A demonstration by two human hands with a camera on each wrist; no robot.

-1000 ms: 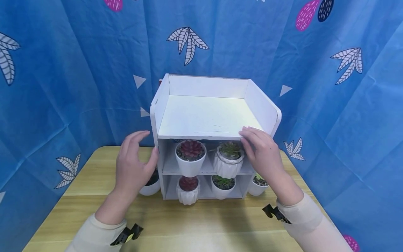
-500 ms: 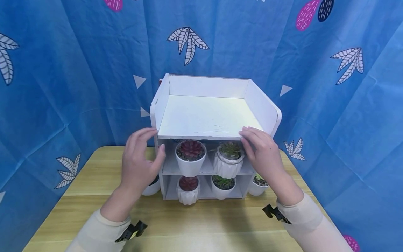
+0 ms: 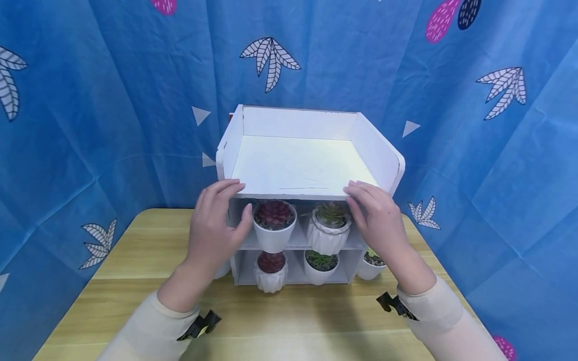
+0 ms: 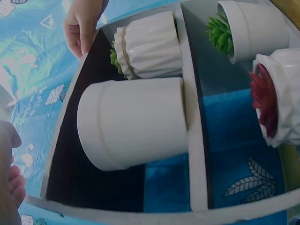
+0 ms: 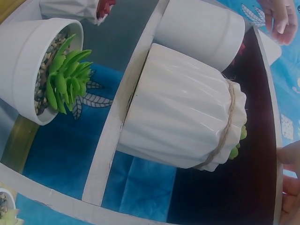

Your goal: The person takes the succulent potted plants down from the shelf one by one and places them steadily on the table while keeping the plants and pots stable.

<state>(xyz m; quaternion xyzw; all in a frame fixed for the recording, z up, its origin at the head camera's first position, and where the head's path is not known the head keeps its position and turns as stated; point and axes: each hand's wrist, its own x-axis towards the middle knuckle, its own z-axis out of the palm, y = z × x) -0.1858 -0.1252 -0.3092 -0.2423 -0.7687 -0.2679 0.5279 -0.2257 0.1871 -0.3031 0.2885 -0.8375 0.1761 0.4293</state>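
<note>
Hands at shelf (image 3: 298,160) front, R pinching edge, L loose.
Shelf stands mid-table (image 3: 149,245), pots in both tiers. R hand (image 3: 377,215) has fingers over top board's front edge, thumb just below, prob. a light pinch; L hand (image 3: 214,228) is at the other end, fingers relaxed and parted from thumb, grasping nothing; contact w/ board unclear. Step looks like setting both hands on the top board; next move prob. calls for L to close on the edge, level w/ R, thumb clear of red-plant pot (image 3: 274,239). Twine pot (image 3: 328,239) is beside R thumb, so no jolts. Further out: R side pot (image 3: 369,271), L side pot (image 3: 222,271) mostly hidden, then curtain (image 3: 135,90) behind.
</note>
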